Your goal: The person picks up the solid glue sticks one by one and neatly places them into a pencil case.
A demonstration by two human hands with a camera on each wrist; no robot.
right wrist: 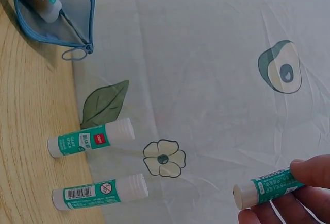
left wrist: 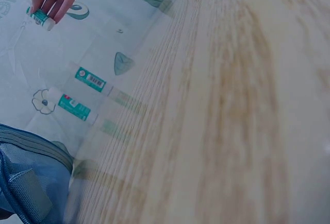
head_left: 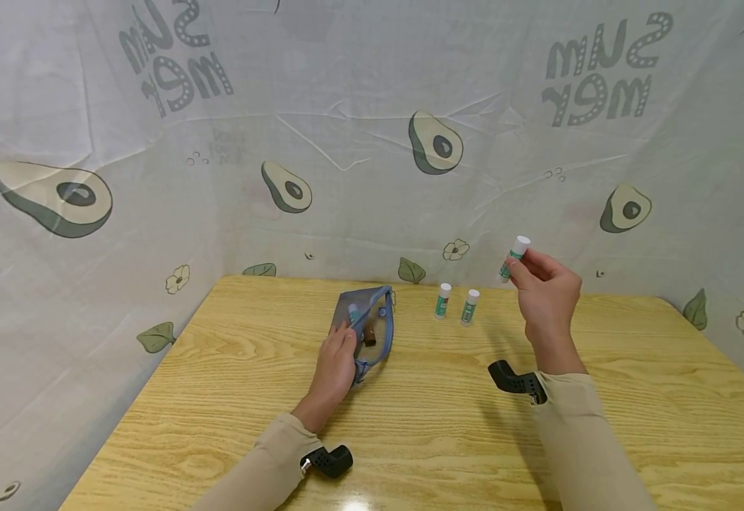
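In the head view my right hand (head_left: 547, 291) pinches a glue stick (head_left: 514, 260) with a white cap and green label, held up above the table. The same glue stick (right wrist: 268, 188) shows at the lower right of the right wrist view. Two more glue sticks, one (head_left: 442, 301) beside the other (head_left: 469, 308), stand upright on the table to the left. My left hand (head_left: 335, 358) holds the near left side of a blue mesh zip pouch (head_left: 389, 333), whose mouth gapes to the right. Inside lie a glue stick (right wrist: 51, 13) and a dark brown tube (head_left: 369, 336). Some left fingers are hidden.
The wood-grain table (head_left: 410, 440) ends at a pale cloth (head_left: 359, 106) printed with avocados, which hangs behind it and along the sides. A black wrist mount (head_left: 333, 461) sits on the left sleeve, another wrist mount (head_left: 512, 377) on the right.
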